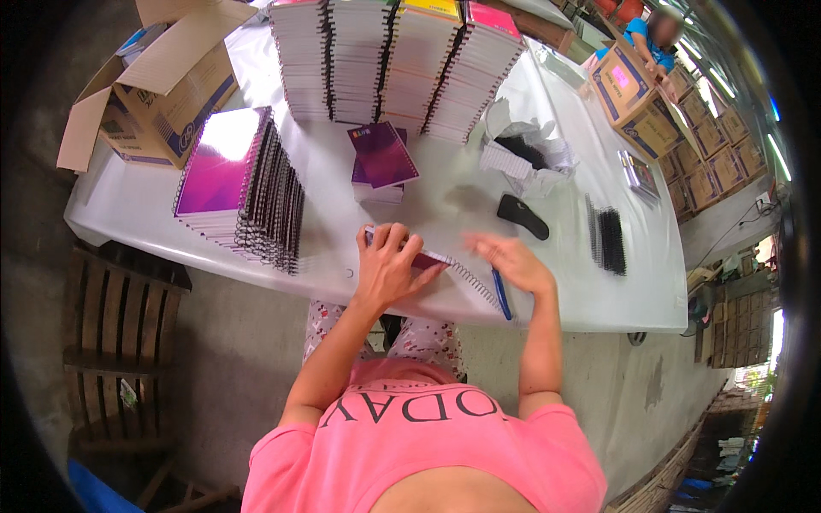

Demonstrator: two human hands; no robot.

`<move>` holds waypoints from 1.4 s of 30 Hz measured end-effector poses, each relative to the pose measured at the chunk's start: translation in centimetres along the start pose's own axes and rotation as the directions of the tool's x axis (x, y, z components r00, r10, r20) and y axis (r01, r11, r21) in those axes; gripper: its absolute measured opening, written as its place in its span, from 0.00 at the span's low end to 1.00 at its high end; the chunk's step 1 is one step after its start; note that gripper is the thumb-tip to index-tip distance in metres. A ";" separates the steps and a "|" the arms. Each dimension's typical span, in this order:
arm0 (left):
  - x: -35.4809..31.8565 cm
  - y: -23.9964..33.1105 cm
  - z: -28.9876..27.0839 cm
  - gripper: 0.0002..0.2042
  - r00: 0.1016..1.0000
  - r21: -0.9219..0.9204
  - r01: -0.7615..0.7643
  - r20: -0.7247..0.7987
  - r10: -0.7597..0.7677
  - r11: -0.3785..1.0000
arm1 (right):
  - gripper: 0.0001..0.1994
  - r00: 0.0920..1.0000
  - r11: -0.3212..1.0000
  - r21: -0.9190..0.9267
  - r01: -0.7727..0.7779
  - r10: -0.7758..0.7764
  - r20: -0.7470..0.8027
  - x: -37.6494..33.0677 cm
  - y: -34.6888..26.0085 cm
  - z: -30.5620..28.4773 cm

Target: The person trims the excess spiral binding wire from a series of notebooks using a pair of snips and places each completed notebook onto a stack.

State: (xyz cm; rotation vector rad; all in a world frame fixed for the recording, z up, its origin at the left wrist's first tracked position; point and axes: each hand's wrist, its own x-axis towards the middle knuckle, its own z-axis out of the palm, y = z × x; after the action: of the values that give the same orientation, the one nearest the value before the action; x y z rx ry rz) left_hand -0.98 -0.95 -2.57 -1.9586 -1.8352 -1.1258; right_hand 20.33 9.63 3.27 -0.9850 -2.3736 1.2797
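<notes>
My left hand (389,265) grips a small purple-covered notebook (428,262) at the table's near edge, fingers over its top and thumb along its front. From the notebook's right end a spiral binding coil (472,280) sticks out to the lower right. Above that coil hovers my right hand (513,261), its fingers stretched leftward, blurred by motion, with nothing visible in them. A slim blue tool (501,295), pen-like in shape, lies beside the coil, below the right hand. Just beyond the left hand, small purple notebooks (383,156) rest in a short pile.
Spiral-bound purple notebooks (221,162) are stacked at left, near an open carton (171,103). Tall notebook stacks (355,68) line the back. Crumpled paper (547,158), a black elongated object (522,216) and black coils (609,242) lie rightward. Another person (650,43) stands by cartons.
</notes>
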 end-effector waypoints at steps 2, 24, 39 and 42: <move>-0.1 -0.3 0.0 0.23 1.000 -0.028 -0.017 -0.021 0.016 0.999 | 0.15 0.911 0.925 -0.366 0.100 -0.233 -0.341 0.7 2.4 -3.0; 0.5 -0.5 -0.4 0.24 0.993 -0.122 0.026 0.120 -0.011 0.992 | 0.17 0.959 0.924 0.267 0.274 -0.284 -0.001 1.4 1.9 3.0; 2.0 -0.7 -0.4 0.25 0.998 -0.296 0.059 -0.004 -0.063 0.953 | 0.18 0.961 0.908 0.327 0.260 -0.211 -0.177 2.4 1.0 2.7; 1.2 -1.2 0.0 0.28 1.000 -0.222 0.017 0.029 -0.011 0.975 | 0.15 0.973 0.956 0.204 0.212 -0.188 -0.131 2.5 1.9 3.2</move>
State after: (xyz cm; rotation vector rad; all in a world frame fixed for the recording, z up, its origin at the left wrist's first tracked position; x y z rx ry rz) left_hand -2.14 0.22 -2.18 -2.0921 -1.8072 -1.3679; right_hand 17.64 10.00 -0.32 -0.7108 -2.1334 1.3343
